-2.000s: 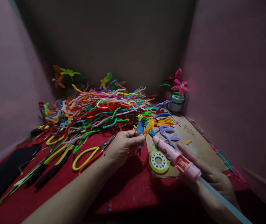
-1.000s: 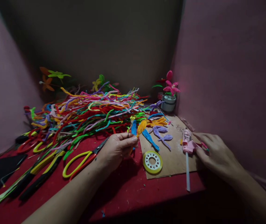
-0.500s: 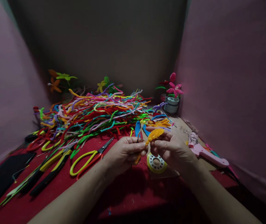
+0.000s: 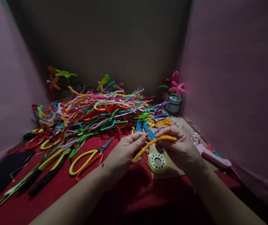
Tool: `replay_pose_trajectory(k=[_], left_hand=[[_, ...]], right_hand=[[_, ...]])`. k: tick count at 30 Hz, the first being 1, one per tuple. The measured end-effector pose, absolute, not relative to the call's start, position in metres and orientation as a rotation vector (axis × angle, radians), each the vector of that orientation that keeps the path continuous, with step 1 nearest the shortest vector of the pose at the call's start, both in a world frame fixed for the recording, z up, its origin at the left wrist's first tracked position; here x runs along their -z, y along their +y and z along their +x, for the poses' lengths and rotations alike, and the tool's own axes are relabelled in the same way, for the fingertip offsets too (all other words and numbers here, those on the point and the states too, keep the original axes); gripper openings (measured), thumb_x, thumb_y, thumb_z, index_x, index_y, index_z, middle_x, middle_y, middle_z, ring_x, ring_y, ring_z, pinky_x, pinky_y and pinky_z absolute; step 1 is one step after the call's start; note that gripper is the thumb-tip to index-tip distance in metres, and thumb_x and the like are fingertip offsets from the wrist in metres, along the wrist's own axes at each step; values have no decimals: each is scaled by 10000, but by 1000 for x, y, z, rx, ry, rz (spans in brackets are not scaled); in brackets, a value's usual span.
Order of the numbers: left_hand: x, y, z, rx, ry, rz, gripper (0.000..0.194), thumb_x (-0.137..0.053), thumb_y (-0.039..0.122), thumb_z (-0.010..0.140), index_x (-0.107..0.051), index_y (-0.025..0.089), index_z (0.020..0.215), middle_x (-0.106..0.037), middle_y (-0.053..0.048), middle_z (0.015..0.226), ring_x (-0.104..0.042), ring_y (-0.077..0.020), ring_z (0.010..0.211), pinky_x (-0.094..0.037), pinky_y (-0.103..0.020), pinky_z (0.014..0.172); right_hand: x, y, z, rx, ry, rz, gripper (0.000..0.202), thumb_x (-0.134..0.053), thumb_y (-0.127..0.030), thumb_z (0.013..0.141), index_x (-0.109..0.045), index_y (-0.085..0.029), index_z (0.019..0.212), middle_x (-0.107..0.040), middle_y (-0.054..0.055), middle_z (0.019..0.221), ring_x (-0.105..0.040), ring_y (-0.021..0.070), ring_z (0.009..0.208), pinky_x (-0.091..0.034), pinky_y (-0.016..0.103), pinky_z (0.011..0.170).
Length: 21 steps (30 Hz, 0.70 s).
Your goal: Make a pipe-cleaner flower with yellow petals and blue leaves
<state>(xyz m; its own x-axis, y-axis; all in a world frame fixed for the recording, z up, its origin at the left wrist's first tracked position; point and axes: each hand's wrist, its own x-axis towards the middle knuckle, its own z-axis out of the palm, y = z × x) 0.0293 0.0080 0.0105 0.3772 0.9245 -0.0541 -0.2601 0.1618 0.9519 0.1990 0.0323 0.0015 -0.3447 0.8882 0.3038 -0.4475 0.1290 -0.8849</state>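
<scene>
An orange fuzzy strip [image 4: 157, 140] runs slantwise between my hands, its lower left end at the fingers of my left hand [image 4: 132, 147]. My left hand is closed on a thin stem whose small yellow tip [image 4: 151, 124] shows above the fingers. My right hand [image 4: 177, 145] pinches the orange strip, which lies across its fingertips. Blue fuzzy pieces [image 4: 138, 126] rest just behind the hands. Below them a yellow-rimmed tape roll [image 4: 157, 162] lies on cardboard.
A large heap of colourful fuzzy stems [image 4: 101, 112] fills the back. Scissors [image 4: 87, 161], pliers [image 4: 51, 167] and a black pouch [image 4: 4, 172] lie to the left. At the right are a pink glue gun [image 4: 215, 157] and a grey pot [image 4: 173, 104] with pink flowers.
The orange piece was upright and bunched between the fingers; it now lies stretched slantwise across both hands. The yellow tip has tilted right, and my right hand has turned.
</scene>
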Motion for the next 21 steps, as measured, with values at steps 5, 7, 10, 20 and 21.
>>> replay_pose_trajectory(k=[5,7,10,20,21], left_hand=[[-12,4,28,-929,847,1087,224,-577,346,794,-626,128,773,-455,44,537,-372,-24,422,-256,-164,424],[-13,4,28,-952,835,1087,205,-594,335,783,-633,137,822,-466,45,555,-372,-24,444,-256,-163,441],[-15,3,29,-970,850,1079,209,-597,329,783,-600,169,917,-521,35,618,-386,-30,474,-258,-164,458],[-20,-3,32,-998,960,1304,209,-514,337,834,-594,145,849,-519,30,588,-321,-37,453,-226,-181,435],[-21,-4,32,-1002,964,1303,202,-513,327,833,-595,143,849,-521,30,583,-328,-38,449,-233,-181,434]], right_hand=[[-5,31,200,-1285,-1438,-512,55,-694,-177,710,-683,-206,755,-625,-5,737,-561,105,646,-467,243,617],[-5,28,200,-1178,-1497,-529,57,-675,-163,729,-675,-212,758,-630,-2,750,-576,119,696,-480,253,651],[-4,25,200,-1030,-1555,-568,99,-659,-131,740,-667,-221,781,-641,0,785,-589,128,752,-485,258,694],[-1,22,199,-776,-1620,-548,165,-607,-62,767,-641,-217,813,-585,-14,758,-539,121,706,-446,266,651],[-1,22,198,-760,-1631,-547,171,-606,-57,767,-640,-216,818,-583,-14,757,-538,121,700,-443,272,656]])
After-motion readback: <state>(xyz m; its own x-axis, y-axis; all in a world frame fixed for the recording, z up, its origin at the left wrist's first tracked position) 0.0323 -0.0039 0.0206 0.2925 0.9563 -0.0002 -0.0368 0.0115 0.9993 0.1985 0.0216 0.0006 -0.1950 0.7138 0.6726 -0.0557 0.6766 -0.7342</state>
